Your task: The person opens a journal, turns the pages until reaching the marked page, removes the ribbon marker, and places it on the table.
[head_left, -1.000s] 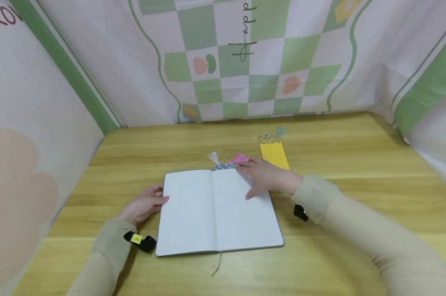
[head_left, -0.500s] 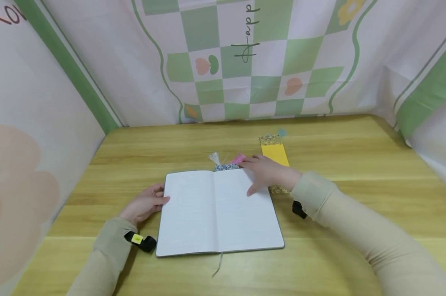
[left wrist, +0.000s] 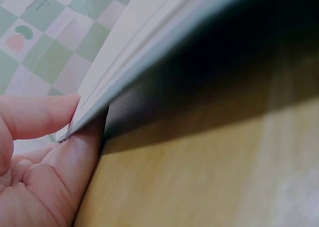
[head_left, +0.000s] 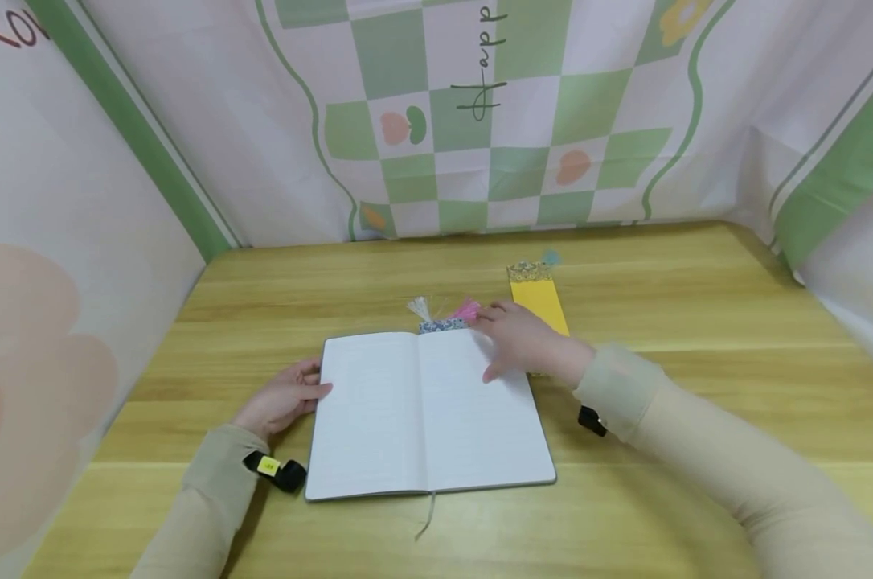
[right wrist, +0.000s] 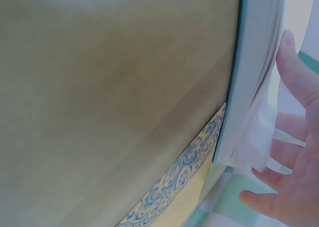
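An open notebook (head_left: 367, 418) with pale pages lies in the middle of the table. At its left edge, my left hand (head_left: 280, 398) pinches the notebook, thumb on the page and fingers underneath; the left wrist view shows that side raised off the wood. Over the top right corner lies my right hand (head_left: 526, 342), thumb on the right page and fingers stretched toward the top edge. Past the fingertips, a blue-and-white patterned strip (head_left: 442, 325) sticks out above the notebook, with a white tassel (head_left: 419, 306) and a pink tassel (head_left: 467, 310) beside it. The strip's lower part is hidden.
A yellow card (head_left: 539, 301) with ornate bands at its ends lies right of the notebook, partly hidden by the right hand. A grey ribbon (head_left: 427, 519) trails from the notebook's bottom edge. Behind the wooden table (head_left: 277, 289) hangs a green-and-white checked cloth (head_left: 458, 121).
The right hand has shifted slightly right and toward the back along the notebook's top corner. The left hand and notebook stay in place.
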`<state>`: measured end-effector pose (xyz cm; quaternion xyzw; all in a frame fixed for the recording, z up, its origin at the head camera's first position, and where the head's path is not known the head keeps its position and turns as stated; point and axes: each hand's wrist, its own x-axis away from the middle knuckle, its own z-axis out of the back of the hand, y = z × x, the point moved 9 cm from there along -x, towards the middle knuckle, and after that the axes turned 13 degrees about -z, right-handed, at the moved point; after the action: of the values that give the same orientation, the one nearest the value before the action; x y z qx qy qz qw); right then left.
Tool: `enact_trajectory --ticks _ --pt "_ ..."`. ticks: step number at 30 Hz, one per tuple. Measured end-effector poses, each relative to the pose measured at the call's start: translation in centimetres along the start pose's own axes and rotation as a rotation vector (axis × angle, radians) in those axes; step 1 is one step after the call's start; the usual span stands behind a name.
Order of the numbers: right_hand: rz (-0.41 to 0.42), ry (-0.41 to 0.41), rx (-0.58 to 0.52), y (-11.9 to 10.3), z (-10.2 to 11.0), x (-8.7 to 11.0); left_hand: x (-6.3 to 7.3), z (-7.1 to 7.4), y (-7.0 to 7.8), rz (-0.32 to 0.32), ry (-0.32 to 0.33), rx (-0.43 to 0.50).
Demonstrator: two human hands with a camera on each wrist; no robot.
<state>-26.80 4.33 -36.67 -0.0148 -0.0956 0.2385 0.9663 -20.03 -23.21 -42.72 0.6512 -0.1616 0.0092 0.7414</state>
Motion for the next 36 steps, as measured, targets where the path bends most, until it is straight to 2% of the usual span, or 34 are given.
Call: enact_trajectory --ticks 5,8,15,20,25,29,36 --pt "0.088 0.086 -0.022 -1.2 0.8 1.3 -0.1 0.0 -0.1 0.0 -0.001 0.001" --pt "0.142 0.112 0.009 -2.1 1.0 2.1 -0.1 0.0 -0.2 0.005 0.003 -0.002" --pt "0.162 0.098 -0.021 -2.9 0.9 3.8 -0.4 0.2 -0.5 0.013 0.011 -0.012" --pt "0.222 0.142 -0.069 -3.7 1.4 5.1 -0.5 0.3 -0.7 0.019 0.02 -0.005" --pt "0.26 0.15 -0.169 -4.3 1.8 5.8 -0.3 0.2 -0.5 0.015 0.014 -0.005" --pt "0.264 0.116 -0.307 -4.7 2.1 6.2 -0.1 0.1 -0.3 0.015 0.008 -0.013" --pt "0.154 0.042 -0.567 -4.4 2.2 6.3 -0.1 0.0 -0.2 0.006 0.003 0.004"
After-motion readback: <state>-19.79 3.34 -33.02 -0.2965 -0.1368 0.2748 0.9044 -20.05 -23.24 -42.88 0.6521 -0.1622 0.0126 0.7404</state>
